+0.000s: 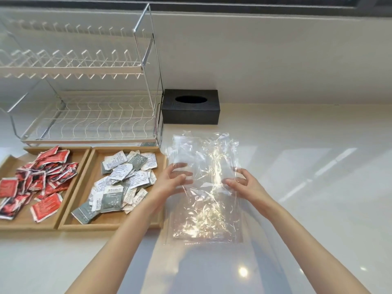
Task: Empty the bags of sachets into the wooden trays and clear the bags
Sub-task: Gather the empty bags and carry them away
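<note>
— Where are the sachets?

— Red sachets (36, 183) fill the left wooden tray (83, 166); grey-and-white sachets (123, 181) fill the right wooden tray (110, 224), both near the bench's (307, 166) left edge.

— And the bag?

— The clear plastic bag (206, 187), crinkled and empty, lies just right of the trays. The left hand (172, 179) and right hand (241, 183) hold its side edges, fingers spread.

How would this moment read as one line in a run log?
trays: both filled | clear bag: empty, on counter | left hand, right hand: on bag, grip unclear
</note>
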Demonstrator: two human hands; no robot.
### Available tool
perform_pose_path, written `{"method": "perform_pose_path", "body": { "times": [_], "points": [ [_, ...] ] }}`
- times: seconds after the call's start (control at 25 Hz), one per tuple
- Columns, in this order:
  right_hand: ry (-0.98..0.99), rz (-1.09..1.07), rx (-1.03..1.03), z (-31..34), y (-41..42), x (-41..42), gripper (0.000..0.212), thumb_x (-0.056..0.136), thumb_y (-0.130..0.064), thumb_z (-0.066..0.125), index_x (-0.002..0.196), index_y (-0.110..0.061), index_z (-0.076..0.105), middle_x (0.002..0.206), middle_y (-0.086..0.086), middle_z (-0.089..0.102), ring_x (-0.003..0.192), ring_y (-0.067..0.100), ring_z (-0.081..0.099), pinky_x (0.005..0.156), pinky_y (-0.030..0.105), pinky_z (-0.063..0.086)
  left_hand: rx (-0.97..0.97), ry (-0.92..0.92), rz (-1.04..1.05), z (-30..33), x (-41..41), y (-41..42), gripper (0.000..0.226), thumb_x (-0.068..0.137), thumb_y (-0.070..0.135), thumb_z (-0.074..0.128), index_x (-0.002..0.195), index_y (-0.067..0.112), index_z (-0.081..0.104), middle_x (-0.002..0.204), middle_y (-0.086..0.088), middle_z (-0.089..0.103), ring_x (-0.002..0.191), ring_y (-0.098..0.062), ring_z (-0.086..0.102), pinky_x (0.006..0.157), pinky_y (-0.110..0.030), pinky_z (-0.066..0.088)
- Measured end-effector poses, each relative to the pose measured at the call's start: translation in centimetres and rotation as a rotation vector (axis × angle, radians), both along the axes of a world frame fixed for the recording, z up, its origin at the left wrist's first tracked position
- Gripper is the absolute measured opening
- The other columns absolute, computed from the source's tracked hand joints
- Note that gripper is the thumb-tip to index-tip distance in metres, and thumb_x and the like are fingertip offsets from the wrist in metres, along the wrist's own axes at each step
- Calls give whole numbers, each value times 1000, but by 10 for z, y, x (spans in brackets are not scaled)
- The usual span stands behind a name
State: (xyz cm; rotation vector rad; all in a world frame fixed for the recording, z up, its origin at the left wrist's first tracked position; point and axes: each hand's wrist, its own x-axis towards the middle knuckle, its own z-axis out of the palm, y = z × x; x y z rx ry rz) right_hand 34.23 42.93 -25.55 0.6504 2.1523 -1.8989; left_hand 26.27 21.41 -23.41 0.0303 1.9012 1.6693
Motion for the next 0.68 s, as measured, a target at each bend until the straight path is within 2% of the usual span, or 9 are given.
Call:
{"method": "perform_pose_path", "body": {
  "times": [0.12,0.2,0.32,0.4,0.48,0.68],
  "points": [
    [103,-78,25,10,-1,-3,33,82,-15,66,111,-15,50,95,6,69,72,5,69,68,19,53,47,116,-53,7,-4,-1,33,90,8,50,114,30,48,107,-2,66,86,-8,68,70,-20,56],
    [153,-136,25,14,-2,-6,27,82,-10,64,105,-12,50,87,3,67,65,2,68,62,15,52,99,97,-66,10,-5,-2,35,89,9,52,117,29,46,106,1,66,87,-7,68,74,-24,57],
    [172,-170,31,14,-4,-7,26,83,-7,63,104,-10,48,83,1,63,58,-2,66,58,13,50,69,61,-92,8,-4,-4,34,89,7,52,118,20,43,111,-4,64,89,-10,67,74,-24,56],
    [162,-171,27,12,-6,-4,24,83,-8,63,103,-10,48,82,-1,62,57,-3,65,57,12,50,35,60,-76,6,-1,-6,29,89,4,50,116,17,46,109,-6,64,82,-8,69,69,-21,56],
    [153,-167,28,11,-8,-3,23,83,-9,63,101,-11,49,82,-2,62,57,-3,66,57,11,50,29,65,-72,6,0,-7,28,89,3,50,114,15,47,105,-4,65,76,-5,69,67,-19,56],
    [167,-166,32,16,-7,-2,23,83,-10,63,101,-11,49,84,0,61,58,-3,66,56,11,51,34,78,-85,11,0,-7,28,89,5,51,114,15,46,100,1,66,74,-3,69,67,-19,55]
  ]
}}
